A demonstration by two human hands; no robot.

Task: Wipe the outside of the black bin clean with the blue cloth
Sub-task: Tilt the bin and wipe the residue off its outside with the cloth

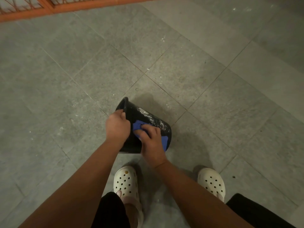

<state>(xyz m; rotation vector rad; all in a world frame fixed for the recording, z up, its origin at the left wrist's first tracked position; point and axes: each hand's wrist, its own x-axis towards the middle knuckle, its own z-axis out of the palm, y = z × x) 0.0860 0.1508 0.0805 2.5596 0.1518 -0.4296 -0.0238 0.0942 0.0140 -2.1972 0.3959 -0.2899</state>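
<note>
Both grips are busy. The left grip (117, 127) grasps the rim of the black bin (131, 111), with its fingers curled over the edge into the opening. The right grip (152, 142) is closed on the bunched blue cloth (137, 125) and presses it against the bin's outer wall, just beside the left grip. A fold of the cloth also shows past the right grip's outer edge, near the bin's base.

The bin is tipped over, its mouth pointing up and left and its base down and right. It sits low over the grey tiled floor (181, 71), directly in front of the person's feet. Whether it rests on the tiles or is held just off them I cannot tell. White smears and specks (148, 115) cover the upper side of its wall, beyond the cloth.

Both bare forearms reach in from the bottom edge. Below them stand two white perforated clogs, the left clog (125, 180) and the right clog (212, 181), well apart, with dark trouser legs (108, 209) above them. An orange frame (49, 11) runs along the top left corner.
</note>
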